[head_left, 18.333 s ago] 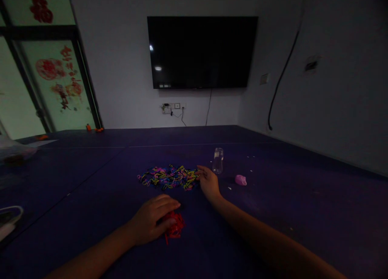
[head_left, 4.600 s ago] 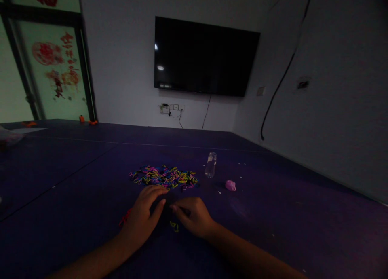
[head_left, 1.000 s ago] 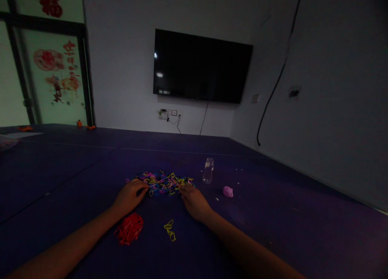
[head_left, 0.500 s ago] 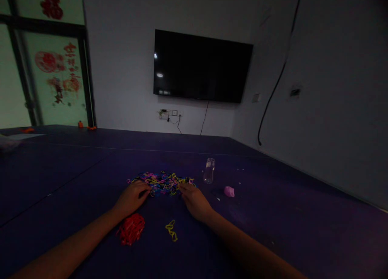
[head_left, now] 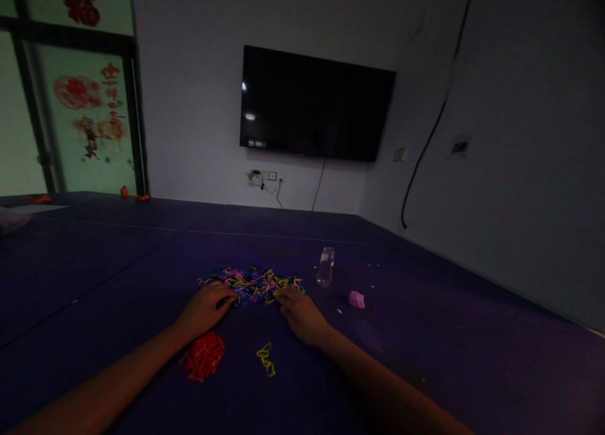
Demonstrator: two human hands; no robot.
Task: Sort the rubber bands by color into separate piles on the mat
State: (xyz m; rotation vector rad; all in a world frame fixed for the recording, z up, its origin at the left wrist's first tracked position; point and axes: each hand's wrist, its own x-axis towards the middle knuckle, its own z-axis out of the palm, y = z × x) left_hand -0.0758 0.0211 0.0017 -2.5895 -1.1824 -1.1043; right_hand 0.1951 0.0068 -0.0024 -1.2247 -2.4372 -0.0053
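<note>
A wide pile of mixed-colour rubber bands (head_left: 253,285) lies in front of me, with blue, pink, yellow and black loops. My left hand (head_left: 208,306) rests at its left edge, thumb and fingers curled together; whatever is between the tips is too small to make out. At the right edge, my right hand (head_left: 300,312) has its fingertips closed on a yellow rubber band at the pile. Close to my left wrist sits a separate heap of red rubber bands (head_left: 203,357). Between my forearms lie a few yellow rubber bands (head_left: 266,360).
A clear bottle (head_left: 326,266) stands beyond my right hand, and a crumpled pink object (head_left: 356,299) lies to its right. Small white scraps dot the dark purple surface (head_left: 425,321). A television (head_left: 316,104) hangs on the far wall, near a loose black cable (head_left: 425,145).
My right fingertips have shifted slightly left over the pile's edge. The left hand has stayed almost still, and the heaps look unchanged.
</note>
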